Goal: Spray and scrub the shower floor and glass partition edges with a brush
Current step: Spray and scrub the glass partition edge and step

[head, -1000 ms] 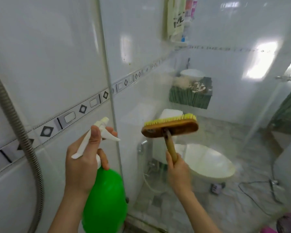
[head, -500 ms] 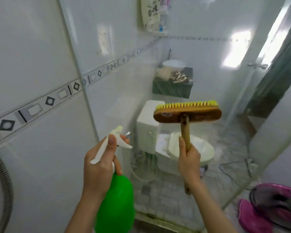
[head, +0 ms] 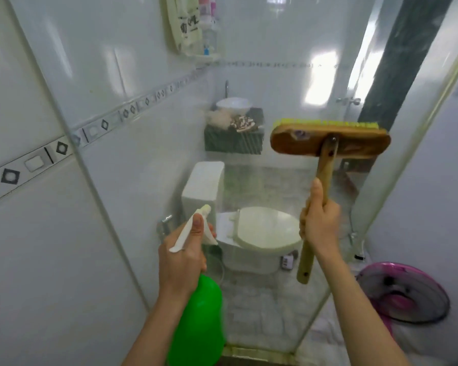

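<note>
Two hands are up and both are loaded. The left hand (head: 181, 256) comes in from the bottom edge with the forearm angled up. Its fingers are wrapped round the neck of the one spray bottle (head: 198, 320), and one digit lies flat along the top of the white trigger head. The bottle's green body hangs below the wrist, and the nozzle points forward at the glass partition (head: 270, 307).

The right hand (head: 320, 223) is raised higher, with the forearm rising steeply from the lower right. It has a firm closed grip on the wooden handle of the one brush (head: 328, 143), and the thumb runs up the shaft. It holds roughly mid-handle, so the butt end pokes out below the fist. The brush head is level at the top, its wooden back towards the camera and its yellow bristles facing away at the glass. From this angle I can't say whether the bristles are actually touching the pane.

So that's one brush up at the right side of the partition and one bottle low and centre, well apart.

Through the glass there is one toilet (head: 259, 233) with its lid down, and one white washbasin (head: 233, 105) on a dark counter beyond it. At the lower right, one round pink and dark item (head: 405, 294) lies on the floor.
</note>
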